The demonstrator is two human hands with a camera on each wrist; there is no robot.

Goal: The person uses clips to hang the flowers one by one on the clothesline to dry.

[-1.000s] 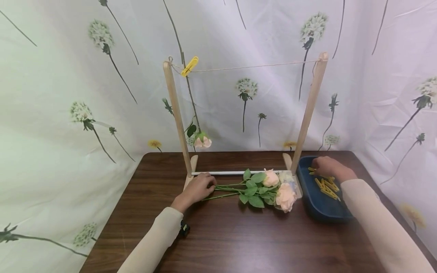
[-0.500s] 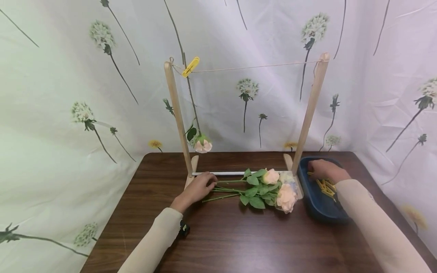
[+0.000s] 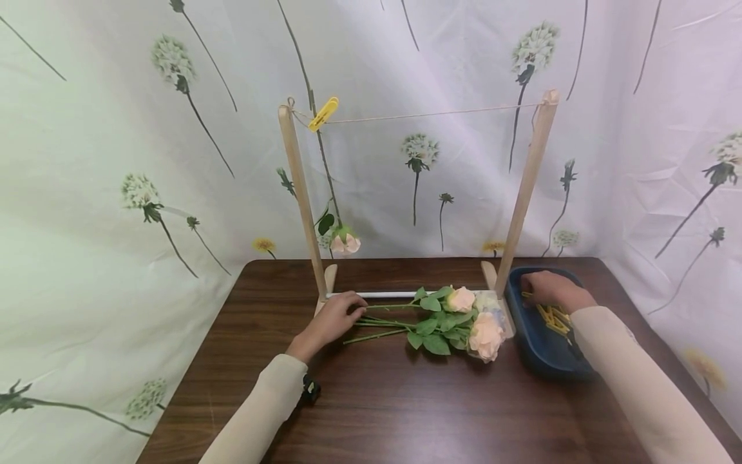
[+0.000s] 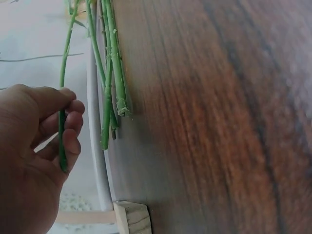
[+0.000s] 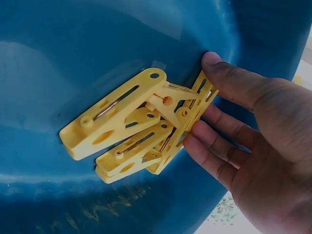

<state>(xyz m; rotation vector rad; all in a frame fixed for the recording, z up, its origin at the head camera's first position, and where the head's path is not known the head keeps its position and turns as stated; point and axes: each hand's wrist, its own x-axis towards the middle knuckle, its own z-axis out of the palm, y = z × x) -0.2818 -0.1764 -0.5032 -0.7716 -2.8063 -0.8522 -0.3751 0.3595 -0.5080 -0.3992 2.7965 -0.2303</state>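
Observation:
My left hand [image 3: 333, 317] pinches one green rose stem [image 4: 64, 63] near its cut end, between thumb and fingers. This stem is lifted apart from several other stems [image 4: 108, 87] on the table. Leaves and pale pink rose heads [image 3: 485, 336] lie to the right. My right hand [image 3: 553, 291] reaches into a blue tub [image 3: 542, 361]. In the right wrist view its thumb and fingertips hold a yellow clothespin [image 5: 186, 117] by its two sides, against several more yellow clothespins [image 5: 112, 114] in a heap.
Behind the flowers stands a wooden frame [image 3: 524, 187] with a string [image 3: 429, 115] across its top. At the string's left end a yellow clothespin [image 3: 323, 115] holds one rose [image 3: 345, 243] head down. A white rod [image 3: 400, 294] joins the frame's feet above the brown table [image 3: 394, 412].
My right hand has moved slightly left inside the tub and closed on a clothespin. The left hand has separated one stem from the bunch. The hanging rose has swung a little.

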